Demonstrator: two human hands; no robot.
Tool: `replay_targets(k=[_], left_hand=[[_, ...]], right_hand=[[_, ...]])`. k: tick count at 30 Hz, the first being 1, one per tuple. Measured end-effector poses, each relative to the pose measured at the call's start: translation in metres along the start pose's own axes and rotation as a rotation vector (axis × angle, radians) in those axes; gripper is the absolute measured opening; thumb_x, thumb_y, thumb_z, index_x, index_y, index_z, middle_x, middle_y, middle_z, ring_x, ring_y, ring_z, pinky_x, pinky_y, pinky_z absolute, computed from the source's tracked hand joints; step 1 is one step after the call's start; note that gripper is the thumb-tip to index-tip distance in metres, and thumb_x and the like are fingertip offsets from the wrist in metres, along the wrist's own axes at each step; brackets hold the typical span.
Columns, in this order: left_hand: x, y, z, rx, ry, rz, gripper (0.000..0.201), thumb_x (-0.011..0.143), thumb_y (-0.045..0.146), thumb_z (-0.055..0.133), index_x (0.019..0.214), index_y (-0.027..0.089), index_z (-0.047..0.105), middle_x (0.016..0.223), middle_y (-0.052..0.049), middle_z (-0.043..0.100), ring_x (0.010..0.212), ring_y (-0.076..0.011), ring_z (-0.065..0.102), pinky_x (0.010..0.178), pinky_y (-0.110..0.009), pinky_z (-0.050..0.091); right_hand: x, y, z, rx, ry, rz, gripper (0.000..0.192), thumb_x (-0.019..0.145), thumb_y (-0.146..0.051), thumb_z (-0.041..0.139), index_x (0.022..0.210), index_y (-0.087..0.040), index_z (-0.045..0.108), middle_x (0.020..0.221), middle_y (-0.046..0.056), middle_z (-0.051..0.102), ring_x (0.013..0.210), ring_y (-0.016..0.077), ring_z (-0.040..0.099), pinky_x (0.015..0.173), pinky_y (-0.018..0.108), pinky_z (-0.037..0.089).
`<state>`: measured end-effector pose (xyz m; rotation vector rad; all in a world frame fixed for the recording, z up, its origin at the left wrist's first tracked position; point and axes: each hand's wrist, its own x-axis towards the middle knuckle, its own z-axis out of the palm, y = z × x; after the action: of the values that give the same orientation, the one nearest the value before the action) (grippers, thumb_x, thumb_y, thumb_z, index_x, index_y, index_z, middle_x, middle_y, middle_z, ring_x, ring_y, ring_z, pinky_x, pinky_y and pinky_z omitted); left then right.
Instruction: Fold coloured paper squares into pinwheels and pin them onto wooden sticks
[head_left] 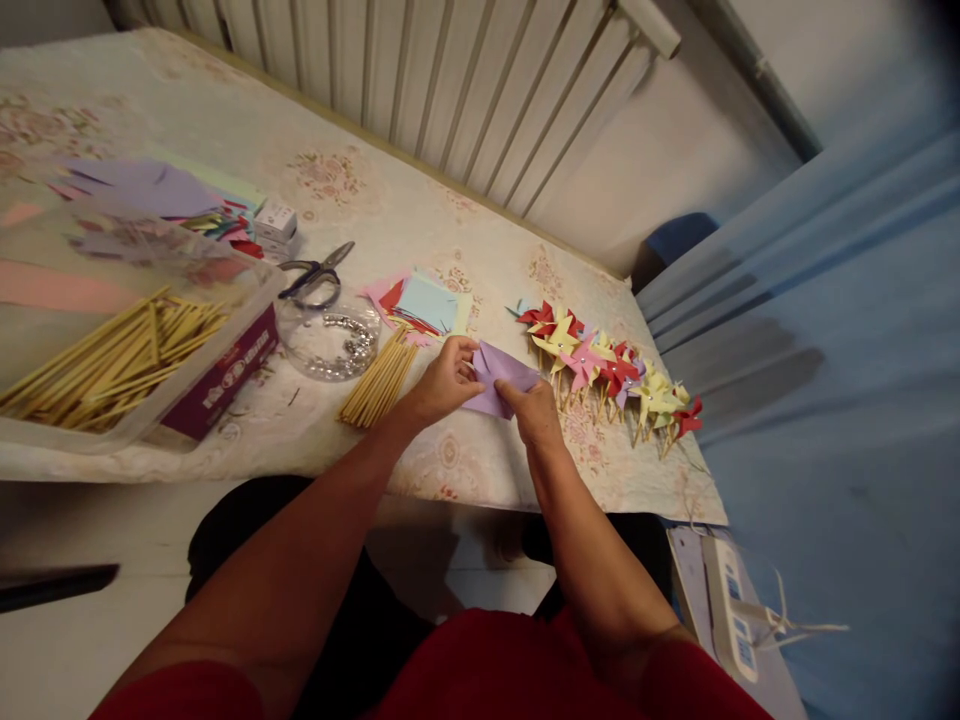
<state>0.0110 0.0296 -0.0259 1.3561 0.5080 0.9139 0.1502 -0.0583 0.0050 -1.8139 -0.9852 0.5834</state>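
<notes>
Both my hands hold a purple paper square over the table's front edge. My left hand pinches its left side and my right hand pinches its lower right corner; the sheet looks partly folded. Just left of my left hand lies a bundle of wooden sticks. To the right of my right hand lies a row of several finished paper pinwheels in red, yellow, pink and purple. Behind the hands sits a small stack of cut coloured paper squares.
A clear dish of shiny beads and scissors lie left of centre. A plastic tub at the left holds many wooden sticks. Coloured sheets lie far left, a radiator behind, and a power strip at the lower right.
</notes>
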Motion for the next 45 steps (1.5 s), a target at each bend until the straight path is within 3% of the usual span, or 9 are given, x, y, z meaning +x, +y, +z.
replay_targets(k=[2,7,15,22,29,34,38,45], left_hand=[[0.000,-0.001,0.001,-0.099,-0.016,-0.049,0.061,0.058,0.014,0.074,0.112,0.020,0.045,0.097,-0.001,0.057,0.076,-0.0098,0.056,0.071,-0.025,0.046],[-0.002,-0.009,0.004,-0.136,-0.132,-0.144,0.036,0.065,0.024,0.073,0.096,0.015,0.057,0.088,-0.003,0.064,0.084,-0.0161,0.061,0.078,-0.031,0.048],[-0.002,-0.017,0.006,-0.143,-0.050,-0.116,0.033,0.070,0.028,0.072,0.097,0.014,0.062,0.090,-0.004,0.067,0.083,-0.0165,0.062,0.078,-0.031,0.049],[-0.002,-0.008,0.004,-0.145,-0.058,-0.056,0.027,0.071,0.029,0.073,0.089,0.015,0.059,0.087,-0.002,0.066,0.082,-0.0146,0.061,0.078,-0.029,0.048],[-0.004,-0.005,0.005,-0.123,-0.047,-0.070,0.028,0.069,0.032,0.073,0.085,0.016,0.057,0.082,0.000,0.063,0.077,-0.0141,0.059,0.073,-0.029,0.048],[-0.008,0.013,0.001,-0.097,-0.069,-0.041,0.024,0.077,0.038,0.066,0.084,0.017,0.058,0.080,0.001,0.061,0.076,-0.0134,0.057,0.070,-0.027,0.046],[-0.010,0.019,-0.001,0.026,-0.030,-0.010,0.024,0.085,0.039,0.056,0.078,0.017,0.058,0.072,0.001,0.057,0.069,-0.0127,0.053,0.067,-0.026,0.043],[-0.006,0.002,-0.001,0.123,0.142,0.098,0.020,0.082,0.034,0.060,0.071,0.018,0.054,0.065,0.003,0.052,0.063,-0.0111,0.047,0.061,-0.025,0.037]], right_hand=[[0.001,0.001,-0.001,0.017,0.008,-0.016,0.023,0.069,-0.037,0.068,0.081,-0.017,0.070,0.067,-0.001,0.065,0.058,0.0140,0.053,0.058,0.026,0.043],[-0.001,-0.003,0.001,0.027,-0.005,-0.091,0.020,0.069,-0.037,0.066,0.073,-0.017,0.066,0.062,-0.003,0.059,0.056,0.0123,0.048,0.055,0.024,0.039],[-0.009,-0.015,0.003,-0.064,0.019,-0.153,0.022,0.072,-0.039,0.064,0.070,-0.017,0.064,0.058,-0.004,0.053,0.057,0.0120,0.045,0.053,0.023,0.035],[-0.012,-0.016,0.001,-0.047,0.058,-0.216,0.021,0.075,-0.038,0.062,0.072,-0.018,0.064,0.062,-0.003,0.056,0.060,0.0132,0.048,0.059,0.025,0.039],[-0.011,-0.014,0.000,-0.029,0.040,-0.167,0.022,0.074,-0.039,0.063,0.075,-0.018,0.065,0.062,-0.004,0.056,0.060,0.0128,0.047,0.057,0.025,0.037],[-0.010,-0.010,-0.001,-0.046,0.039,-0.162,0.022,0.075,-0.040,0.064,0.073,-0.018,0.064,0.061,-0.004,0.056,0.059,0.0130,0.047,0.056,0.025,0.037],[-0.011,-0.008,-0.001,-0.052,0.037,-0.151,0.020,0.074,-0.038,0.064,0.073,-0.018,0.064,0.059,-0.004,0.055,0.057,0.0132,0.047,0.055,0.025,0.037],[-0.013,-0.003,0.002,-0.135,0.063,-0.254,0.018,0.078,-0.035,0.062,0.074,-0.018,0.066,0.065,-0.003,0.061,0.062,0.0139,0.052,0.062,0.026,0.039]])
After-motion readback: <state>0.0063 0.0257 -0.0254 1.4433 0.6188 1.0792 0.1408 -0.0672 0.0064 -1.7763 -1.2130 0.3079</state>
